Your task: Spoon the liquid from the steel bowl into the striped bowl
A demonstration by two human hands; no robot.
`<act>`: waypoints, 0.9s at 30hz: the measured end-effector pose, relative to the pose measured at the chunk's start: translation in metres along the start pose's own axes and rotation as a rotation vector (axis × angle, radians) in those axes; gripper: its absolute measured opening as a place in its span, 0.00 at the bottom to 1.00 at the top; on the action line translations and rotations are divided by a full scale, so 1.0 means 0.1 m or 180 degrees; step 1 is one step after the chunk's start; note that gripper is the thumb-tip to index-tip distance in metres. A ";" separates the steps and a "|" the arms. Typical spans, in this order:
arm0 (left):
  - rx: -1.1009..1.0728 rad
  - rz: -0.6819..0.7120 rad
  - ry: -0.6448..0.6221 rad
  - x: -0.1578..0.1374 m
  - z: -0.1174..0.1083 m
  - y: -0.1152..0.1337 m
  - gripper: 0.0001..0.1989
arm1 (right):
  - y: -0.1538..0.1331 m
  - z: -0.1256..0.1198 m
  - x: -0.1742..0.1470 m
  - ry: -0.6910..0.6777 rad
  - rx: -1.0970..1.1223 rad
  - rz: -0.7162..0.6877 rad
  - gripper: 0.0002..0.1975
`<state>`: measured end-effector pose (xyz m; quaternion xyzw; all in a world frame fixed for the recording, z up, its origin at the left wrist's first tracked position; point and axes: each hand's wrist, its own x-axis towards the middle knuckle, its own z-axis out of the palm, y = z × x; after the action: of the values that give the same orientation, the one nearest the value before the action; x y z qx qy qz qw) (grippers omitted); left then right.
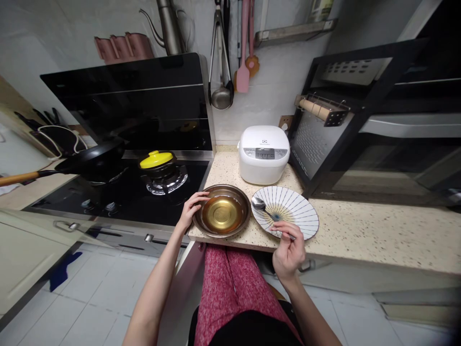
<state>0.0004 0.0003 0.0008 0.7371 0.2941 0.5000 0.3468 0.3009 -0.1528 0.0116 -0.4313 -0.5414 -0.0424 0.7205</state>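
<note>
A round metal bowl [243, 222] of amber-brown liquid rests near the counter's front edge. My left hand [190, 210] grips its left rim, with fingers lying over the edge. My right hand [289, 247] is shut on a metal spoon [258, 204] with a dark handle. The spoon's head points left, over the left part of a white plate [305, 216] with dark radiating lines; whether it touches the plate I cannot tell. Bowl and plate stand side by side.
Behind stands a white rice cooker [264, 156]. On the left, the gas stove [126, 197] bears a yellow-lidded pot [157, 162] and a black wok [91, 158]. A dark-framed rack and oven [392, 163] stand right. Utensils [243, 74] hang on the wall.
</note>
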 end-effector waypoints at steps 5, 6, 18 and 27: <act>-0.0019 -0.0022 0.0002 0.00 0.00 0.00 0.17 | -0.06 0.13 -0.08 -0.0131 0.0344 0.0327 0.10; -0.0018 -0.0021 -0.0001 0.00 0.00 0.00 0.17 | -0.08 0.16 -0.10 -0.0191 0.0372 0.0379 0.10; 0.0002 -0.0003 -0.0025 0.00 0.00 0.02 0.17 | -0.16 0.43 -0.28 -0.0702 0.0543 0.0781 0.12; -0.0018 0.0003 -0.0015 0.00 0.00 0.00 0.17 | -0.11 0.49 -0.35 -0.0757 0.0662 0.1227 0.11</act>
<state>0.0002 0.0007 0.0012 0.7374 0.2916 0.4992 0.3493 0.2441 -0.1408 -0.0089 -0.4521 -0.5316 0.2028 0.6869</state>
